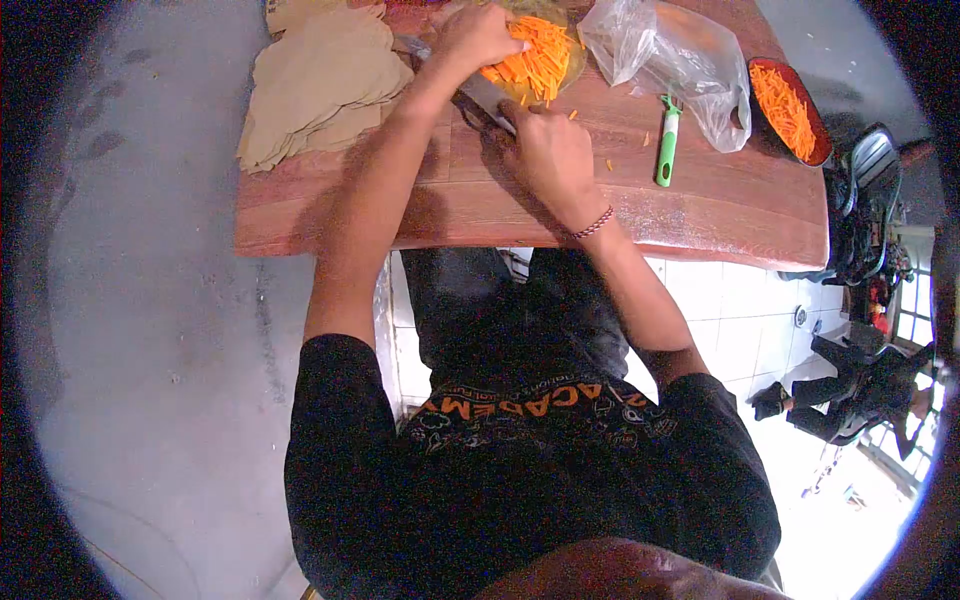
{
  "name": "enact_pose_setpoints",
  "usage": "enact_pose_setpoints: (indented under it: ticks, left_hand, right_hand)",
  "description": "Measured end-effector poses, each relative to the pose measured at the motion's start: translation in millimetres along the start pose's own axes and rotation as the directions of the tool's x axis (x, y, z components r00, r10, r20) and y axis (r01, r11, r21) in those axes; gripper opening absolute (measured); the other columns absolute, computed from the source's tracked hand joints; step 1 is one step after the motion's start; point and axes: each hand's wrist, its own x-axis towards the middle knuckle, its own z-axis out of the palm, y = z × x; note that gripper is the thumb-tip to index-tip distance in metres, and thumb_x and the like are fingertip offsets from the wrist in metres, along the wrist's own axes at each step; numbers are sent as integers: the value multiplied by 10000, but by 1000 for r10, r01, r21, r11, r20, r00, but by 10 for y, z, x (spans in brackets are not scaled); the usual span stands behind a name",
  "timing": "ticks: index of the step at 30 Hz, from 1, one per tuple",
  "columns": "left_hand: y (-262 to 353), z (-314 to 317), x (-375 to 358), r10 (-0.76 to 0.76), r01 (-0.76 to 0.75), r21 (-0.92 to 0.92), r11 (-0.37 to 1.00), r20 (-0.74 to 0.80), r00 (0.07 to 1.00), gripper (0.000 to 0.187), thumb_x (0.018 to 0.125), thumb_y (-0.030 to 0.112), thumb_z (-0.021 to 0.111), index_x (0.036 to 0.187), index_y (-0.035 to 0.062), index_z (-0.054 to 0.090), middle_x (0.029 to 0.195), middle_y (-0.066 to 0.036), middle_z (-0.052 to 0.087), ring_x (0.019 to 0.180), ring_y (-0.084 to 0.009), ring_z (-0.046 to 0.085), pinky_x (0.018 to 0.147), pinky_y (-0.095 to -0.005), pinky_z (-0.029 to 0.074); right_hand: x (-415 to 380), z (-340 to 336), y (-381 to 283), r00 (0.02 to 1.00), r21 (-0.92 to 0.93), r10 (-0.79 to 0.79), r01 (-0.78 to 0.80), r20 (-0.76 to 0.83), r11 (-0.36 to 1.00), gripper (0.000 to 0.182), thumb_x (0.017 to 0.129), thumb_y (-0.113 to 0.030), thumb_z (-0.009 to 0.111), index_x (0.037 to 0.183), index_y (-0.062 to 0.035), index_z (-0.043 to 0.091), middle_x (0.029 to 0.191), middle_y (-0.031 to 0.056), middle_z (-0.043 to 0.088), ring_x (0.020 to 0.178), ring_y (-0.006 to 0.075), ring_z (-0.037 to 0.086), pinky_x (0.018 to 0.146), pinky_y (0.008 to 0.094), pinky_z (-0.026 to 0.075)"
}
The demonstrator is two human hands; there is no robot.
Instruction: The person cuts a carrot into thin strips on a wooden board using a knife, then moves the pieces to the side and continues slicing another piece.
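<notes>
My right hand point(553, 150) is closed round the handle of a kitchen knife point(487, 97). The blade slants up and left and passes beneath my left forearm. My left hand point(475, 40) reaches over the blade, its thumb and fingers curled against the near-left side of a heap of carrot strips point(540, 62). Some of its fingertips are hidden. Under the heap lies a yellowish see-through board or plate point(577, 62). A few loose strips are scattered on the wooden table point(600, 210) near my right hand.
Brown paper-like sheets point(320, 80) are stacked at the left. To the right are a crumpled clear plastic bag point(670, 55), a green-handled peeler point(667, 145) and a dark red tray point(822, 150) of carrot strips. Another person point(860, 390) sits at the far right.
</notes>
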Motion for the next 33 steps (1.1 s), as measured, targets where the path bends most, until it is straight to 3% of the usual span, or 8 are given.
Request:
enact_pose_setpoints:
  ticks: [3,6,9,11,20,25,28,33]
  left_hand:
    - [-101,270,75,41,-41,6,999,-80,996,352,747,333,745,978,67,736,820,-142,721,740,-278,706,708,-401,564]
    - [-237,330,13,-68,61,-128,990,-55,996,394,738,304,736,1055,71,715,853,-146,725,764,-284,708,733,-403,562]
    - [-284,272,-133,-83,80,-113,990,-22,996,409,723,235,629,1107,110,697,962,-190,699,918,-391,667,820,-450,537]
    - [-340,290,-201,-33,29,-74,997,-59,998,469,759,225,712,1188,46,649,927,-146,725,832,-286,702,782,-398,550]
    - [-693,275,-301,50,-34,-290,956,50,997,565,814,147,702,1340,23,537,961,-120,716,832,-223,683,753,-355,532]
    - [-726,203,-386,-1,9,-253,967,34,999,446,856,156,664,1281,46,587,921,-115,708,784,-212,675,733,-356,530]
    - [-758,160,-431,-30,23,-252,967,-26,999,327,891,166,624,1189,32,611,932,-151,692,799,-258,674,742,-379,526]
    - [-642,22,-607,-13,-61,-289,955,-250,968,239,920,140,558,1112,-1,544,1001,-232,639,927,-371,643,805,-447,501]
  right_hand:
    - [-52,-55,21,1000,45,24,-23,-19,999,285,829,-266,648,1060,-100,656,780,186,659,693,370,668,618,475,542]
    - [-96,-65,55,999,42,37,-36,-20,998,277,834,-271,646,1050,-98,659,809,193,665,707,376,668,635,484,539]
    - [-159,-101,51,998,39,59,-59,-5,997,290,843,-289,645,1060,-96,662,828,194,672,720,383,666,642,492,536]
    - [-202,-93,76,998,34,56,-56,2,998,325,852,-318,648,1098,-107,661,813,199,673,726,389,664,643,491,532]
    - [-412,-482,180,995,32,53,-56,91,998,299,835,-336,657,1015,-102,707,719,218,662,688,380,674,638,488,549]
    - [-575,-812,370,973,137,78,-109,217,985,291,863,-251,678,1081,-61,708,845,240,675,719,382,671,668,429,525]
    - [-602,-1017,373,946,399,120,-239,301,885,257,916,-195,613,1047,13,688,744,163,683,600,193,623,597,344,495]
    - [-616,-907,499,867,381,300,-453,398,806,284,937,-299,589,1001,-53,717,750,153,695,667,262,683,651,384,516]
